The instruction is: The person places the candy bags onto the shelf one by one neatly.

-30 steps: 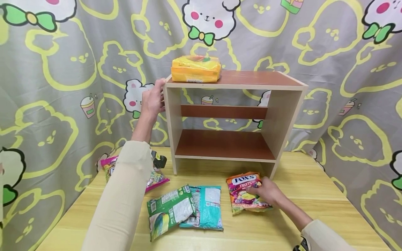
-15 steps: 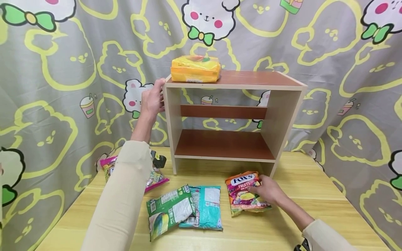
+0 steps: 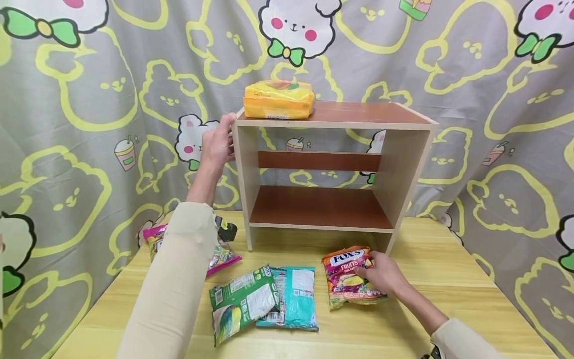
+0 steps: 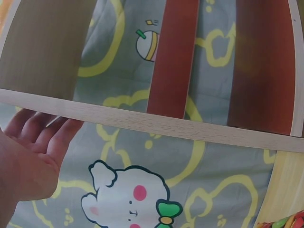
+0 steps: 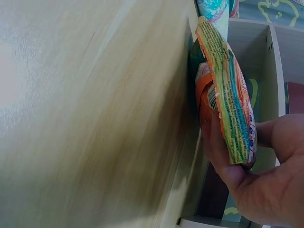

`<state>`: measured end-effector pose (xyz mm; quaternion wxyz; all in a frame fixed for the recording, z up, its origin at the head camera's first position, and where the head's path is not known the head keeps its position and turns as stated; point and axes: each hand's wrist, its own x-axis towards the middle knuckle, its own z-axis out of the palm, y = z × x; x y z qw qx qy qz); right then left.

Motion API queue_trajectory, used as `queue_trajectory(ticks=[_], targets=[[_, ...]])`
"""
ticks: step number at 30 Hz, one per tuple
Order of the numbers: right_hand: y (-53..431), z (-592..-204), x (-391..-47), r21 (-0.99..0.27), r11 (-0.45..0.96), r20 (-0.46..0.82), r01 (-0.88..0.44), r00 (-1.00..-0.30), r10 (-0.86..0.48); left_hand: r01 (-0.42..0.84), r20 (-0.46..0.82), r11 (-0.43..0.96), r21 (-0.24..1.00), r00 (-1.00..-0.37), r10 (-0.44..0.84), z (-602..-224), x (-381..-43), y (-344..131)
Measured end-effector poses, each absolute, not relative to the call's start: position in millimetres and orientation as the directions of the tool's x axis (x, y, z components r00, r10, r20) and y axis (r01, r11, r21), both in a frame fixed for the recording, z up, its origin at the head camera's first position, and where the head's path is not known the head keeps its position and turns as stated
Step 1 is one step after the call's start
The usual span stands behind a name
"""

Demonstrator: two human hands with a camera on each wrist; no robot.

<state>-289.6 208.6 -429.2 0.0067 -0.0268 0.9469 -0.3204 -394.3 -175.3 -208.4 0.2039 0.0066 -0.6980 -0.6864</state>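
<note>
My right hand (image 3: 384, 273) holds an orange and purple bag of Fox's Fruits candy (image 3: 347, 276), thumb on its front and fingers behind. In the right wrist view the candy bag (image 5: 225, 95) appears edge-on, tilted close to the tabletop; whether it touches the wood I cannot tell. My left hand (image 3: 217, 142) rests against the outer left side of a small two-tier shelf (image 3: 320, 204), near its top corner. The left wrist view shows the left hand's fingers (image 4: 42, 128) reaching behind the shelf's pale side edge, thumb hidden.
A yellow soft pack (image 3: 279, 99) sits on the shelf's top left. A green bag (image 3: 244, 301) overlaps a teal bag (image 3: 298, 296) on the wooden table (image 3: 358, 334). Partly behind the left forearm lies a pink-edged candy bag (image 3: 224, 257). A patterned curtain (image 3: 148, 99) surrounds the table.
The candy bag and right hand have shifted very slightly left and still hover in the same area. The left hand and shelf look unmoved.
</note>
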Motion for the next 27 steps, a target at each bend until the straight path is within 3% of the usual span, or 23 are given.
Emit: queue_trajectory(ticks=[27], targets=[[203.9,-425.6,-288.4,-0.62,0.785,-0.034,-0.001,-0.999,-0.028,0.265,0.27,0.055,0.963,-0.922,-0.277,-207.7,-391.9,-176.3]])
